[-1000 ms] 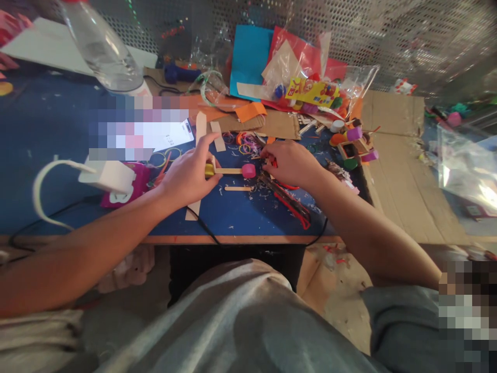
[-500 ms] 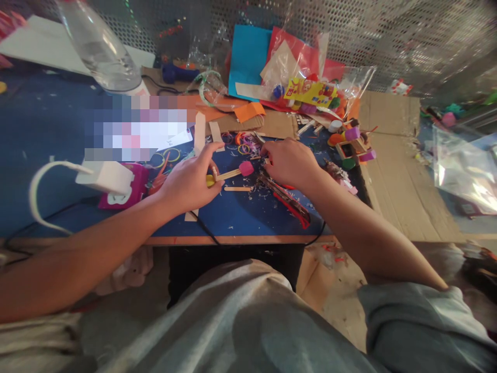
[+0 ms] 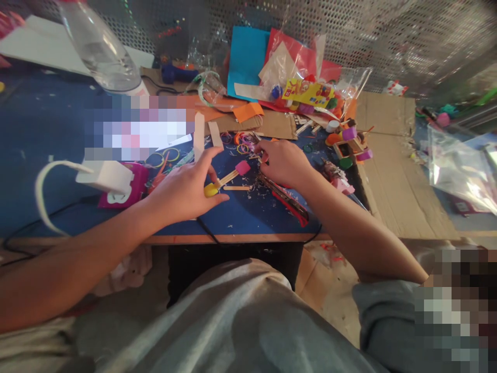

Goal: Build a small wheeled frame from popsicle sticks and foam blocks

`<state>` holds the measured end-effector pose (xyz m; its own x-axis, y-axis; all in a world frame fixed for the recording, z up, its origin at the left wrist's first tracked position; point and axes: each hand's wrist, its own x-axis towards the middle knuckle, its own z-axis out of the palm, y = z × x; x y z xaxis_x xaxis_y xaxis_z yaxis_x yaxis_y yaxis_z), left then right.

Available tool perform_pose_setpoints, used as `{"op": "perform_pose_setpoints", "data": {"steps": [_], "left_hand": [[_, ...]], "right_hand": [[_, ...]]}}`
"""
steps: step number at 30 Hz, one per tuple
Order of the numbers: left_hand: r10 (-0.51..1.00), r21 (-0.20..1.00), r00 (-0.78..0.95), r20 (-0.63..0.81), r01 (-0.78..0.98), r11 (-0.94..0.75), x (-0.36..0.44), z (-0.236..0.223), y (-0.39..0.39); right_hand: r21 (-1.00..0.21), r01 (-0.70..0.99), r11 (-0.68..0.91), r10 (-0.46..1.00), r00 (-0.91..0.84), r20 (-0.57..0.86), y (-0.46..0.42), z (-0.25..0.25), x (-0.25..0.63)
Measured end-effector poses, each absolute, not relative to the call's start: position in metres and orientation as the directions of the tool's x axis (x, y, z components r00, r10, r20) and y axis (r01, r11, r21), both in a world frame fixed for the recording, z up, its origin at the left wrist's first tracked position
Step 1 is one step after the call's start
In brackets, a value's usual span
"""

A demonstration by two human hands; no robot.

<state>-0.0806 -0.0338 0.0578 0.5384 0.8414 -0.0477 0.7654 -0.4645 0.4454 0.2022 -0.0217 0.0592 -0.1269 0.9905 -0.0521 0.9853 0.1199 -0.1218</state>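
My left hand (image 3: 186, 186) has its thumb and index finger spread apart. Between them lies a small craft piece of thin wooden sticks (image 3: 228, 179), with a yellow clay lump (image 3: 212, 190) at the hand end and a pink clay block (image 3: 243, 167) at the other. The yellow lump sits against my palm side. Just right of it, a loose craft stick (image 3: 237, 188) rests on the table. My right hand (image 3: 285, 161) is closed with curled fingertips over shavings and small scraps; whatever it pinches is hidden. A red utility knife (image 3: 289, 201) lies under my right wrist.
Behind my hands are rubber bands (image 3: 244, 142), cardboard strips (image 3: 199, 132) and a clay bag (image 3: 310, 93). A clay-wheeled stick model (image 3: 347, 142) stands right. A water bottle (image 3: 104, 57) and a charger in a pink socket (image 3: 120, 186) are left.
My left fingers have opened around the stick piece, which has tilted slightly, its pink end up and left. My right hand has shifted a little left. A blurred patch appears at lower right.
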Motion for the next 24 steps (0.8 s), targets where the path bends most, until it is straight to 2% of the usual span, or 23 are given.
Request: {"op": "perform_pose_setpoints", "data": {"steps": [4,10,13,17,24], "left_hand": [[0.806,0.415,0.591,-0.027,0.741,-0.529,-0.094,0.056,-0.039],[0.824,0.412,0.565,-0.042,0.761,-0.501,-0.107,0.051,-0.045],[0.827,0.429,0.561,-0.033,0.755,-0.495,-0.107,0.049,-0.049],[0.817,0.46,0.575,-0.042,0.737,-0.495,-0.1,0.048,-0.06],[0.807,0.566,0.585,-0.083,0.694,-0.445,-0.082,0.044,-0.076]], "right_hand": [[-0.138,0.986,0.093,0.996,-0.094,-0.005,-0.022,0.053,0.201],[-0.126,0.99,0.058,0.998,-0.055,0.026,-0.021,0.045,0.201],[-0.16,0.985,0.058,0.998,-0.052,0.041,-0.021,0.046,0.204],[-0.302,0.947,0.11,0.992,-0.084,0.098,-0.023,0.052,0.209],[-0.574,0.782,0.244,0.963,-0.124,0.24,-0.029,0.062,0.212]]}}
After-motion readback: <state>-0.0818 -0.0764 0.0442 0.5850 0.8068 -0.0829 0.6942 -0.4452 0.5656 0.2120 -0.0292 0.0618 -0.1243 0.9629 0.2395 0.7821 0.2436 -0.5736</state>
